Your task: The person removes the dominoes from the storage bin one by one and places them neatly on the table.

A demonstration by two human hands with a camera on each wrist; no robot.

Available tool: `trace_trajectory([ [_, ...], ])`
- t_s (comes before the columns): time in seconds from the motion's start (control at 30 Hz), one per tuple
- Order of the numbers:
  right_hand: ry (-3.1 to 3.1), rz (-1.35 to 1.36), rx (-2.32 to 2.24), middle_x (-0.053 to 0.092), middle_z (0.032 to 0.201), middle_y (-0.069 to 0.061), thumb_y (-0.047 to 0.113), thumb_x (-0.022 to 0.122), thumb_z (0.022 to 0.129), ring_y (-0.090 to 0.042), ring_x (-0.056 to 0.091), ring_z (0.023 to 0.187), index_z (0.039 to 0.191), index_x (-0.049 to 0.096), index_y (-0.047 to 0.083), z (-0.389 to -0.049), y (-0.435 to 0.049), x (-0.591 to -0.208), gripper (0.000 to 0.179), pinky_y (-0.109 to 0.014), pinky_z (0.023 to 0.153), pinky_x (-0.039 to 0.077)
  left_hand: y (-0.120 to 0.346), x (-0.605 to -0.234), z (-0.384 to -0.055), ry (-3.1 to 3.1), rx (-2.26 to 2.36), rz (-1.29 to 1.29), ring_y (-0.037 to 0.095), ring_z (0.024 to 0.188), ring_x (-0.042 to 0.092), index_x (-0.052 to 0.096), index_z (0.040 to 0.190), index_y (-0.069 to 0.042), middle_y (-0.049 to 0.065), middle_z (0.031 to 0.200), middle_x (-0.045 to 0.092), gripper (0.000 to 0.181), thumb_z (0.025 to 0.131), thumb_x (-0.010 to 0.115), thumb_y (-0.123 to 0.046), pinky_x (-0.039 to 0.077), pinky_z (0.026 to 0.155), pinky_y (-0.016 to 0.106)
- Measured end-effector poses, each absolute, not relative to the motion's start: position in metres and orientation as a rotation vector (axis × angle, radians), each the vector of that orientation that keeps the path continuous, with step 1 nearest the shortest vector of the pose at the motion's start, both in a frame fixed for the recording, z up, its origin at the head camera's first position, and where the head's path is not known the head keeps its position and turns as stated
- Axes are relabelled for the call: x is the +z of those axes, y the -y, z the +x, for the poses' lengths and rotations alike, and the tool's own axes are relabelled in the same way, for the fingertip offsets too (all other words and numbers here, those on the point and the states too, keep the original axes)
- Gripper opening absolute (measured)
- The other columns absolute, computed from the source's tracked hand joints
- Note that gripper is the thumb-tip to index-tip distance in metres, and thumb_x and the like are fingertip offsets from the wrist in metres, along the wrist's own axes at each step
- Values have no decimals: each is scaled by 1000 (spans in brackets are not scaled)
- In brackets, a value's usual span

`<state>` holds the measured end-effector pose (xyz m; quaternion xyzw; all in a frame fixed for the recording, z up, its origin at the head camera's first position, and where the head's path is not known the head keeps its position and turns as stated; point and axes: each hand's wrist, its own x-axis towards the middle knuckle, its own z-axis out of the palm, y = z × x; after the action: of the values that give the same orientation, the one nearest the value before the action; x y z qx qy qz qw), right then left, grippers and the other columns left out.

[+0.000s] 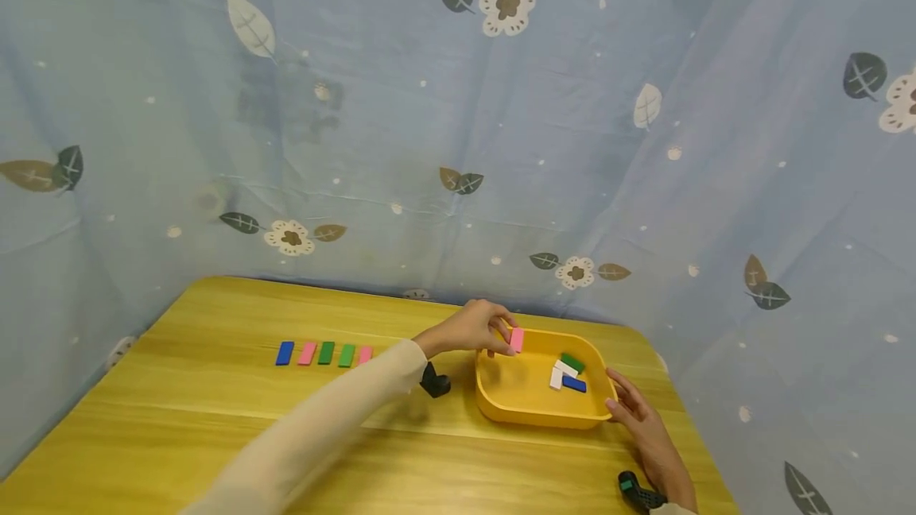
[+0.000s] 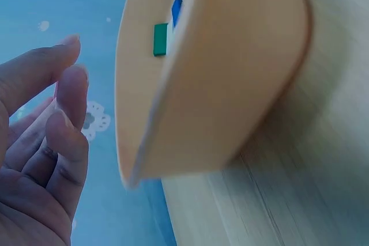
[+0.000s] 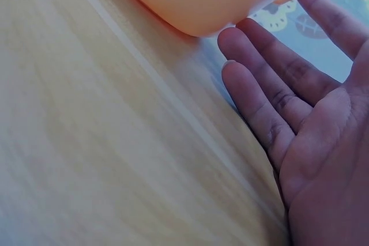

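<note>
Pinching pink block (image 1: pixel 517 340) in nearly closed left hand (image 1: pixel 468 329) at left end of yellow bin (image 1: pixel 522 392) | apparently touching its right end with loosely extended right hand (image 1: pixel 646 427)

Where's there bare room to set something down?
Bare table lies in front of the row of blocks, left of the sleeve, and in front of the yellow tray. Crowded: the tray's right half, more blocks inside, right hand at its rim.

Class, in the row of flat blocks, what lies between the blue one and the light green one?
In the head view, a pink block and then a dark green block lie between the blue block and the light green block.
</note>
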<state>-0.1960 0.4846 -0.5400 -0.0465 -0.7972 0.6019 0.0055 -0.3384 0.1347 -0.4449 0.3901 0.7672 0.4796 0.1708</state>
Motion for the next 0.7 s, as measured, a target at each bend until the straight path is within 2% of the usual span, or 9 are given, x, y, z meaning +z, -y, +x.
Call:
trace_trajectory([
  [0.27,2517,-177,1885,27,152,-8,39,55,96,1,48,112,148,32,34,-195,-484,-540,58,-32,84,50,-101,-446,-333,-2238,1347,1171,18,75,67,62,118,-13,-4,92,70,44,79,79,-25,55,63,41],
  [0.33,2516,-189,1891,26,153,-9,40,56,96,3,48,111,148,32,34,-195,-484,-539,58,-32,84,50,-93,-446,-330,-2243,1345,1179,20,75,67,62,118,-13,-3,93,70,44,80,79,-26,55,63,39],
  [0.5,2509,-170,1885,31,149,-9,39,55,96,-4,52,109,148,32,33,-195,-483,-538,58,-33,84,50,-73,-447,-324,-2260,1347,1170,26,66,67,61,118,-14,-4,91,70,43,80,78,-25,53,59,35],
  [0.7,2507,-153,1866,38,143,-9,37,54,98,-12,55,108,149,32,32,-195,-485,-540,56,-33,83,51,-47,-452,-318,-2314,1329,1198,21,67,66,62,116,-14,-5,91,70,40,81,77,-25,53,63,30],
])
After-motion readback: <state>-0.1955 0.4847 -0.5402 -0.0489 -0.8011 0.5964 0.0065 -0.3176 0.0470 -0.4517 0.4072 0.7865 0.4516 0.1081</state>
